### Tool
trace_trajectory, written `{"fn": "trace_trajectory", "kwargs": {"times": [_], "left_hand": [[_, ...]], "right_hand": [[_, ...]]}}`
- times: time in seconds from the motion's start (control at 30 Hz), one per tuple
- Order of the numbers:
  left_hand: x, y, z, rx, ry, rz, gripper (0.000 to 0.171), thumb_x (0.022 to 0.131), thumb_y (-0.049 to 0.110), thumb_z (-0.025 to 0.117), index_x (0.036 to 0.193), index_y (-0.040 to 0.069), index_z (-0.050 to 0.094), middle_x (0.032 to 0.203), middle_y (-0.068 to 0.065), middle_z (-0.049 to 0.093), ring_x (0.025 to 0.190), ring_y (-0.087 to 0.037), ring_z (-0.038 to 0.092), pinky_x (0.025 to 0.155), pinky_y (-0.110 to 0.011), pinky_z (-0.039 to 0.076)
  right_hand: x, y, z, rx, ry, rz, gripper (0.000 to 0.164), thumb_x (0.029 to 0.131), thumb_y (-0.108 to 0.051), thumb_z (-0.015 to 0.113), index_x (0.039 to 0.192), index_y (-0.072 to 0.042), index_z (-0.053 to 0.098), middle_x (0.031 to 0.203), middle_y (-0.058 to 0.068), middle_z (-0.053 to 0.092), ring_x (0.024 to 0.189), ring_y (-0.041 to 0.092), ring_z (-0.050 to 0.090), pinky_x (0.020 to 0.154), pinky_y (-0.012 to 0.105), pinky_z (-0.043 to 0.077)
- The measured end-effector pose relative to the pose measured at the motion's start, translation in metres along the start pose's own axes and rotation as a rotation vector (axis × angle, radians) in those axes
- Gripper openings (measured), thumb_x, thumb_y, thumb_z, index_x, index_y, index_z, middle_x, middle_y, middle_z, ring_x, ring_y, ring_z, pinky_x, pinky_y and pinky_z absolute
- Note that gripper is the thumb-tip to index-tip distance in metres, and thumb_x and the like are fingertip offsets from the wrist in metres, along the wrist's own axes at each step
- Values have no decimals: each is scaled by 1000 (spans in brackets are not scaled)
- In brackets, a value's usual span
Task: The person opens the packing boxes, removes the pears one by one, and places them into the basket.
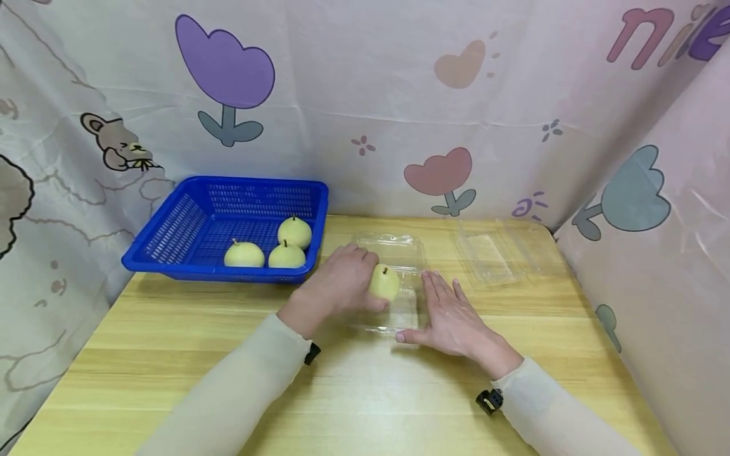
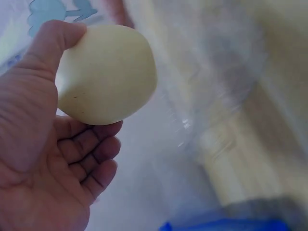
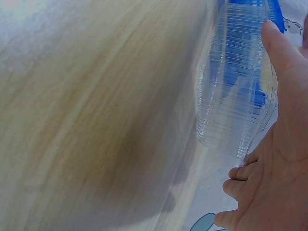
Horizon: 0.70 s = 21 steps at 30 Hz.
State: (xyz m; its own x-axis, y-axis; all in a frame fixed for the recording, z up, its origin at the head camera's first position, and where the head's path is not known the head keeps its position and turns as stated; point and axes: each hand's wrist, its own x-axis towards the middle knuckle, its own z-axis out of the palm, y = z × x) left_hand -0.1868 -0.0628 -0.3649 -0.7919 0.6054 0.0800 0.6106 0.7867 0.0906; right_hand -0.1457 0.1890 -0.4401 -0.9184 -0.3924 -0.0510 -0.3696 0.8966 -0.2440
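Note:
A pale yellow pear (image 1: 385, 283) is in my left hand (image 1: 345, 275), thumb on one side and fingers curled around the other. In the left wrist view the same pear (image 2: 108, 74) shows its smooth side. It is held over a clear plastic clamshell box (image 1: 407, 310), whose lid stands open toward the back. My right hand (image 1: 453, 316) rests along the box's right side, fingers straight and thumb at the front edge. The right wrist view shows the ribbed wall of the clear box (image 3: 236, 82) beside the right thumb and fingers.
At the left back stands a blue plastic basket (image 1: 228, 273) with three pears (image 1: 244, 254) along its near right side. Another open clear box (image 1: 493, 256) lies at the back right of the wooden table (image 1: 365, 392). A printed curtain (image 1: 342, 76) hangs behind.

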Motion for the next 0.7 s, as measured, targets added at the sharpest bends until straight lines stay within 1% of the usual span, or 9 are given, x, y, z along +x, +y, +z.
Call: {"fn": "trace_trajectory", "kwargs": {"times": [0.07, 0.13, 0.17, 0.3, 0.37, 0.43, 0.57, 0.63, 0.7], "left_hand": [[-3, -5, -12, -21, 6, -3, 73, 81, 62, 83, 119, 2, 66, 104, -6, 69, 100, -26, 61, 96, -40, 54], [-5, -11, -26, -44, 14, -20, 70, 80, 59, 84, 117, 3, 67, 102, -5, 68, 99, -25, 61, 94, -41, 54], [-7, -16, -34, -53, 18, -31, 67, 80, 58, 85, 115, 4, 67, 99, -4, 67, 96, -25, 59, 89, -39, 53], [-12, -36, -64, -91, 24, -110, 63, 78, 54, 86, 113, 5, 67, 98, -5, 67, 95, -28, 57, 86, -41, 50], [-16, -49, -78, -100, 30, -154, 61, 77, 52, 85, 112, 4, 68, 99, -7, 68, 95, -30, 56, 84, -43, 48], [-20, -63, -89, -102, 29, -199, 62, 78, 50, 84, 115, 3, 68, 101, -9, 69, 96, -31, 56, 84, -44, 47], [-29, -95, -104, -117, 26, -295, 63, 82, 51, 82, 120, 2, 67, 106, -12, 70, 100, -34, 55, 83, -46, 47], [-34, -109, -108, -128, 20, -346, 65, 84, 52, 80, 123, 2, 66, 108, -13, 69, 102, -34, 53, 81, -46, 46], [-38, -122, -108, -135, 19, -387, 68, 85, 54, 79, 126, 2, 65, 111, -15, 69, 103, -35, 52, 80, -47, 47]], "right_hand": [[0, 0, 0, 5, 0, 0, 139, 79, -92, 60, 166, 5, 11, 173, 27, 17, 161, 42, 17, 130, 64, 10], [0, 0, 0, 6, 1, 1, 139, 79, -91, 61, 166, 5, 11, 173, 27, 17, 161, 42, 17, 130, 64, 11], [0, 0, 0, 8, 2, 2, 138, 79, -90, 61, 166, 5, 11, 173, 27, 17, 161, 42, 18, 130, 64, 10], [0, 0, 0, 4, 1, 3, 140, 78, -92, 59, 166, 5, 11, 173, 27, 16, 161, 42, 18, 130, 64, 11], [0, 0, 0, 5, -1, 4, 140, 78, -92, 60, 166, 6, 11, 173, 27, 16, 161, 42, 18, 130, 64, 11], [0, 0, 0, 4, -1, 3, 140, 78, -92, 60, 166, 6, 11, 173, 27, 16, 161, 43, 18, 129, 65, 11], [0, 0, 0, 4, 1, -1, 140, 78, -93, 59, 166, 6, 11, 173, 28, 17, 161, 43, 18, 129, 65, 11], [0, 0, 0, 4, 2, -5, 141, 78, -94, 57, 166, 6, 12, 172, 28, 17, 161, 43, 19, 129, 65, 11], [0, 0, 0, 3, 3, -7, 142, 77, -95, 55, 166, 6, 12, 172, 28, 18, 161, 43, 19, 129, 65, 12]]}}
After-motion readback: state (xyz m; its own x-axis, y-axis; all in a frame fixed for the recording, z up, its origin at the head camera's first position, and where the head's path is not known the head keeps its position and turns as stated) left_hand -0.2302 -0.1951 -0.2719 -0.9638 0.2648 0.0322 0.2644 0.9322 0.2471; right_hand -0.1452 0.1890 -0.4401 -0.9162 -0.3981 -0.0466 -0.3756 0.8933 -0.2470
